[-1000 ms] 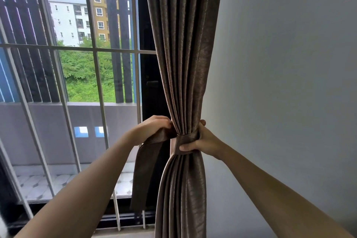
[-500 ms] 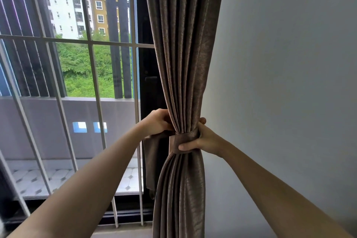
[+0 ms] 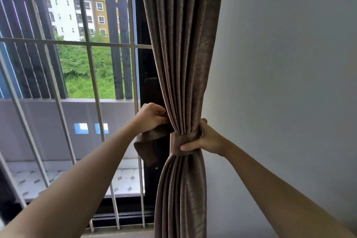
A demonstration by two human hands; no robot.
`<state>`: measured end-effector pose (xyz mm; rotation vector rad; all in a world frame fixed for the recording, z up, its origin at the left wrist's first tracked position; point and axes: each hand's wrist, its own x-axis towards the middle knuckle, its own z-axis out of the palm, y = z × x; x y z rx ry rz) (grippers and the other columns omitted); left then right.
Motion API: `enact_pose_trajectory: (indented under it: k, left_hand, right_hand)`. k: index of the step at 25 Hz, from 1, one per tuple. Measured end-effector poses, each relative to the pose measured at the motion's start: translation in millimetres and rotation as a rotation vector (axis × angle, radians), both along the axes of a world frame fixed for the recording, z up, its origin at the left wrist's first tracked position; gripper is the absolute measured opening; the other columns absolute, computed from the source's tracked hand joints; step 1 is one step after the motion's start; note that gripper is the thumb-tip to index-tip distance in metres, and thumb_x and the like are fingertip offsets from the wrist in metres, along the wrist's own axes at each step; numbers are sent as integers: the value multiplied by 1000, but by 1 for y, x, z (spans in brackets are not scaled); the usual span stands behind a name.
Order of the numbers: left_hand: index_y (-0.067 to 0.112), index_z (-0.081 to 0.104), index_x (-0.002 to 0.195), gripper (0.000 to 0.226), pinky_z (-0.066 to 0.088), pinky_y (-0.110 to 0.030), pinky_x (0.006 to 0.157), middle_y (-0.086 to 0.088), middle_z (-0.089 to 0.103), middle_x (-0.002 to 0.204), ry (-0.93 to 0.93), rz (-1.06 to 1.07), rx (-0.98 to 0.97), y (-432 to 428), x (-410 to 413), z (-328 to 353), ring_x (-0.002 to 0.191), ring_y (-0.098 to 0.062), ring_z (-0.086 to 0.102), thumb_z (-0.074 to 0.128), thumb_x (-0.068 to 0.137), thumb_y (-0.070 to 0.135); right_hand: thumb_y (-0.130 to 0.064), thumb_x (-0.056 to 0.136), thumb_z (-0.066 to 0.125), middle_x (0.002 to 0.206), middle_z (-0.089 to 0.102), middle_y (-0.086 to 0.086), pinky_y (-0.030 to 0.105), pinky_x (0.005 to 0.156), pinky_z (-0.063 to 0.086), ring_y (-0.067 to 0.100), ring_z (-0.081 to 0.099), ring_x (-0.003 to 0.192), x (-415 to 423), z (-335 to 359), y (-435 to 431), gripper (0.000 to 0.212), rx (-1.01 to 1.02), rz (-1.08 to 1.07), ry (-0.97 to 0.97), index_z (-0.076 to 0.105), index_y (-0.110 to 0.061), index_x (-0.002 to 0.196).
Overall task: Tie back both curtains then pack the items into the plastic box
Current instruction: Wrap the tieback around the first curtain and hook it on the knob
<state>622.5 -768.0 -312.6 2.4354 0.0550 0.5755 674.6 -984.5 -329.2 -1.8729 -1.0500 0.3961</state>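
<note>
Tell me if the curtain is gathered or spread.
Gathered: a band cinches the curtain into a bundle; right hand grips it, left hand holds its loose end.

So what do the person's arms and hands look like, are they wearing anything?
No sleeves show: the left forearm and the right forearm are bare right to the picture's edge. The left hand and the right hand have no gloves, and no ring, watch or bracelet shows.

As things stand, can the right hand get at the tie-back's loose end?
Probably not directly: the right hand grips the wrapped band beside the wall, and the gathered curtain stands between it and the loose end under the left hand.
</note>
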Motion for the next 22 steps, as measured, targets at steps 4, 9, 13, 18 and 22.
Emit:
enact_pose_trajectory:
  k: [4, 9, 13, 18, 22]
  left_hand:
    - [13, 72, 78, 27, 42, -27, 52, -2, 67, 71, -182, 168, 397, 2, -2, -5, 60, -17, 58, 68, 80, 39]
    - [21, 65, 103, 28, 52, -33, 64, 1, 70, 86, 10, 28, 424, 7, -10, -20, 74, -18, 63, 67, 81, 39]
    - [26, 67, 101, 25, 41, -27, 59, 1, 69, 86, 18, 210, 557, 5, -9, -23, 76, -21, 64, 62, 83, 43]
    - [21, 64, 80, 12, 36, -21, 57, 8, 57, 65, 120, -2, 323, 0, -22, -21, 59, -7, 50, 69, 78, 32]
    - [31, 51, 66, 24, 33, -14, 51, 12, 50, 57, 91, -37, 321, -1, -32, -16, 52, -3, 46, 70, 79, 31]
  right_hand:
    - [-5, 73, 77, 106, 48, -17, 10, 76, 50, 5, 54, 100, 0, -2, 3, 75, 19, 8, 39, 35, -21, 132]
    - [-13, 70, 81, 120, 50, -12, 17, 87, 50, 9, 54, 111, -1, -9, 5, 84, 18, 25, -11, 28, -30, 133]
    - [-28, 66, 84, 118, 55, -10, 20, 86, 50, 7, 57, 105, -1, -16, 10, 87, 41, -79, -136, 28, -33, 132]
    - [-14, 72, 80, 104, 55, -18, 18, 86, 48, 1, 58, 96, 2, -18, 3, 76, 80, -110, -61, 35, -23, 133]
    - [-36, 68, 82, 121, 58, -8, 22, 89, 50, 11, 60, 106, -9, -21, 7, 84, 78, -139, -50, 34, -25, 136]
